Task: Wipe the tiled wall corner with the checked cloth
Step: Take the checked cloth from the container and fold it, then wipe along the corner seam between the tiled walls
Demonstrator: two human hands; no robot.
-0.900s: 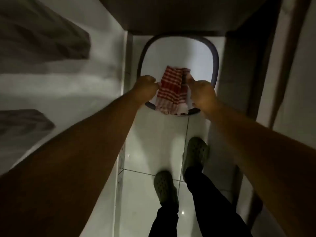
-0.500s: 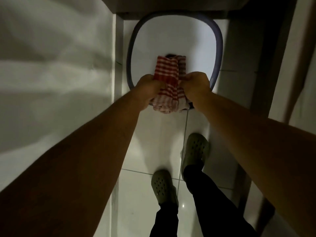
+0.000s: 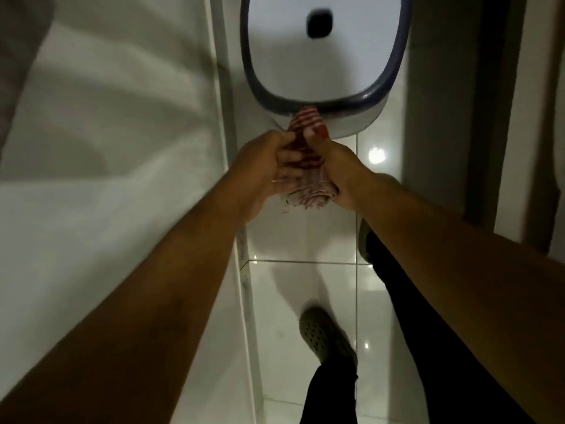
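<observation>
A red-and-white checked cloth (image 3: 308, 186) is bunched between both my hands, just below the near rim of a white tub. My left hand (image 3: 269, 166) grips its left side with the fingers curled over the fabric. My right hand (image 3: 334, 169) holds the right side, thumb pointing up. One end of the cloth sticks up above my hands toward the tub, the other bulges out below them. The white tiled wall (image 3: 122, 148) runs along the left, meeting the floor at a narrow skirting strip (image 3: 244, 270).
A white tub with a dark rim (image 3: 351, 102) and a dark hole in its bottom stands on the glossy tiled floor (image 3: 305, 286) straight ahead. My legs in dark trousers and a green clog (image 3: 324, 335) are below. A dark door frame (image 3: 477, 117) lines the right.
The view has tipped down and the tub now sits higher in frame. My hands have drawn together and back toward me, squeezing the spread cloth into a tight bundle outside the tub's rim.
</observation>
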